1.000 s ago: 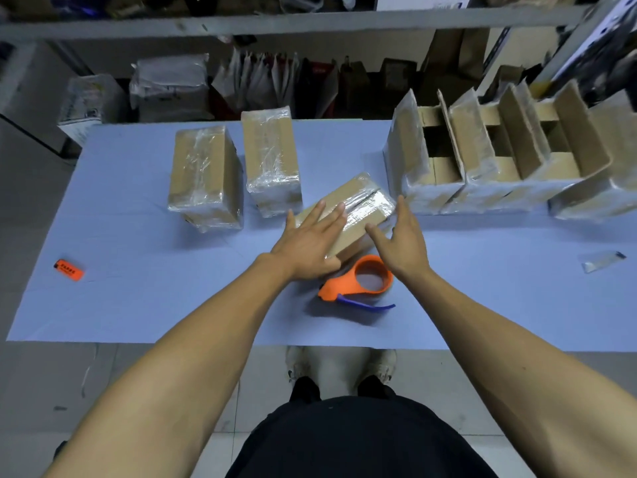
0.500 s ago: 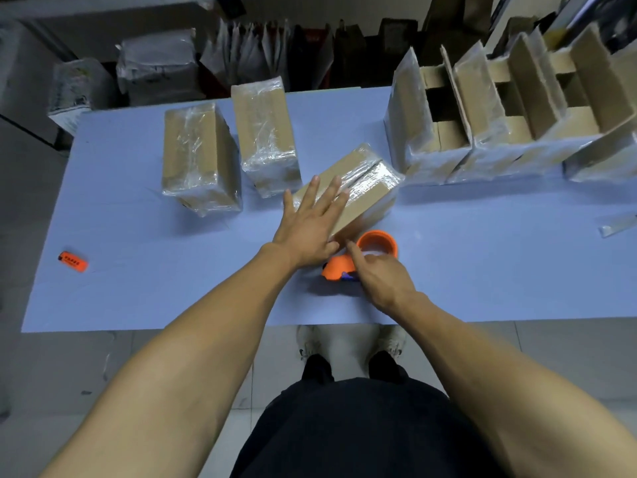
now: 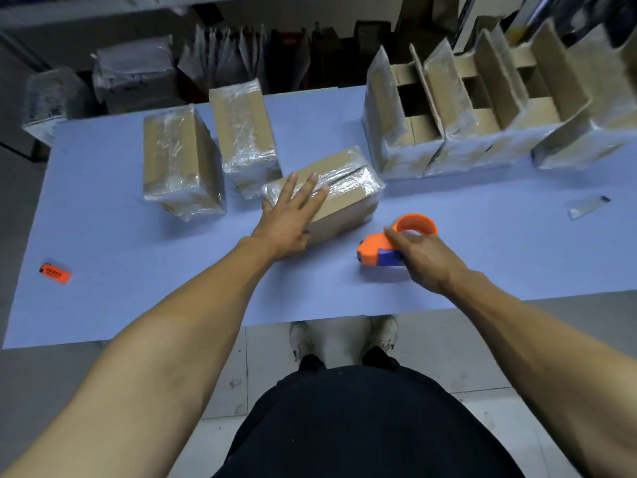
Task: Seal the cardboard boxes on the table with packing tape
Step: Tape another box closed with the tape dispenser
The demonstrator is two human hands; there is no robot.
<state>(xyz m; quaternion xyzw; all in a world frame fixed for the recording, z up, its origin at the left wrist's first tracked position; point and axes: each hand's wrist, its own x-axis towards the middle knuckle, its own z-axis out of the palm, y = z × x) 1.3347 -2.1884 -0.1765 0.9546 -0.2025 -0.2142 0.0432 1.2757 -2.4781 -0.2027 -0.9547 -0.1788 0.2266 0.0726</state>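
The person's left hand lies flat, fingers spread, on the near end of a cardboard box lying askew at mid-table, its top seam under glossy tape. The right hand is curled around an orange tape dispenser just right of that box, apart from it, close to the blue table's near edge. Two sealed boxes stand behind on the left, near each other. A row of open-flapped cartons crowds the far right. Bare tabletop stretches wide at the front left, broken only by a small orange tag; a small clear strip lies far right.
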